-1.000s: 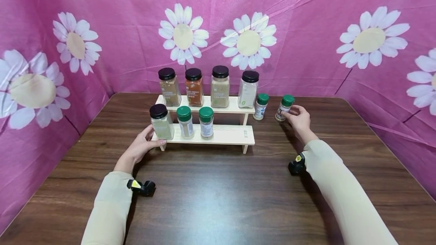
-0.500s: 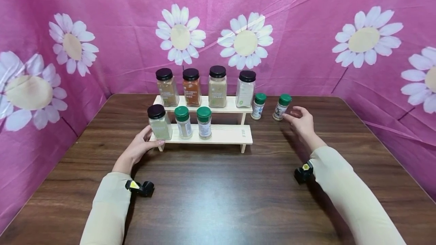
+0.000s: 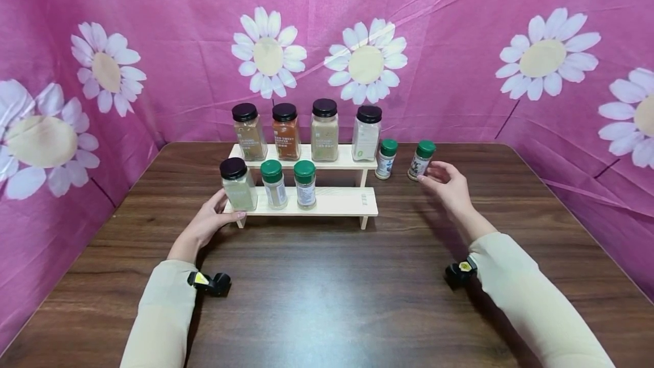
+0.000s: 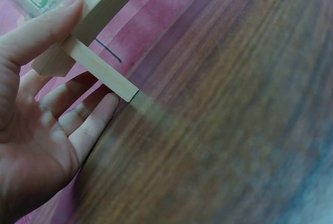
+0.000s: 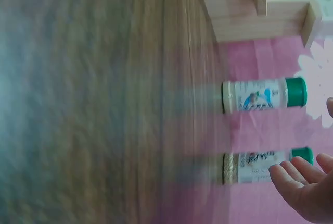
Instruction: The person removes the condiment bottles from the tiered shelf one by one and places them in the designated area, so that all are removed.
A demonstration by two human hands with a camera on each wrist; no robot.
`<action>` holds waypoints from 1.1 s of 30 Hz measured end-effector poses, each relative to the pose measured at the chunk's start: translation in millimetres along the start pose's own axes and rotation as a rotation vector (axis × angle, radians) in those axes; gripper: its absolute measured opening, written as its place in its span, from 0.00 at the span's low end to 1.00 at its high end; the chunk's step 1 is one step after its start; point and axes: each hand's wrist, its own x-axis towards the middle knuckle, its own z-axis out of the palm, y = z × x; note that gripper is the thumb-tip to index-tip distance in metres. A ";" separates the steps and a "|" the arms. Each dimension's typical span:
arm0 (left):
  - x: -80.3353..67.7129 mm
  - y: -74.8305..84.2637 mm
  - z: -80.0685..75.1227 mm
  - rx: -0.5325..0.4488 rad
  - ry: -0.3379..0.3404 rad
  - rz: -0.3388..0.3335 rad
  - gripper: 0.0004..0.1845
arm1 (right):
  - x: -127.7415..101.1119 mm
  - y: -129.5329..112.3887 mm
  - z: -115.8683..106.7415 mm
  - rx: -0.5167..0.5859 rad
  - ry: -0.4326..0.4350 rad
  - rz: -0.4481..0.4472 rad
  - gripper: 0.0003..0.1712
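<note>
My left hand [image 3: 206,221] grips the left end of the two-tier wooden spice rack [image 3: 347,202], thumb on the lower shelf's front edge and the other fingers behind its leg [image 4: 101,67]. Just above that thumb stands a black-capped spice jar [image 3: 239,186]. Beside a green-capped spice jar [image 3: 420,162] on the table, my right hand [image 3: 452,189] has its fingers loosely bent, holding nothing. In the right wrist view its fingers overlap this jar [image 5: 255,168]; whether they touch it I cannot tell. A second green-capped jar [image 3: 386,159] stands between that jar and the rack.
Several black-capped jars, including one of red powder [image 3: 286,135], line the upper shelf. Two green-capped jars, one with a label facing front [image 3: 306,189], share the lower shelf. A pink flowered cloth [image 3: 449,61] hangs behind the brown wooden table [image 3: 317,288].
My right hand has let go of the right green-capped jar, which now stands more upright, and its forearm has drawn back slightly. The left hand keeps its grip on the rack.
</note>
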 end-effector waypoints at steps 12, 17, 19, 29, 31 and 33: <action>-1.1 0.4 -0.2 0.000 -0.003 -0.001 0.40 | -56.9 -93.3 33.4 -0.047 -0.139 -0.057 0.24; -2.0 0.8 -0.1 0.005 -0.002 -0.006 0.40 | -63.5 -96.1 45.6 -0.128 -0.173 -0.073 0.25; -2.2 1.1 0.1 0.005 -0.003 -0.007 0.40 | -65.6 -96.8 51.0 -0.132 -0.190 -0.077 0.25; -1.0 0.4 -0.2 0.002 -0.005 0.000 0.40 | -75.3 -107.7 82.2 -0.021 -0.272 -0.077 0.24; -0.7 0.6 0.0 0.001 -0.002 -0.002 0.40 | -76.5 -108.9 89.3 0.015 -0.292 -0.088 0.24; -0.7 1.3 0.0 0.002 -0.003 -0.005 0.40 | -76.4 -106.9 96.1 0.054 -0.315 -0.102 0.25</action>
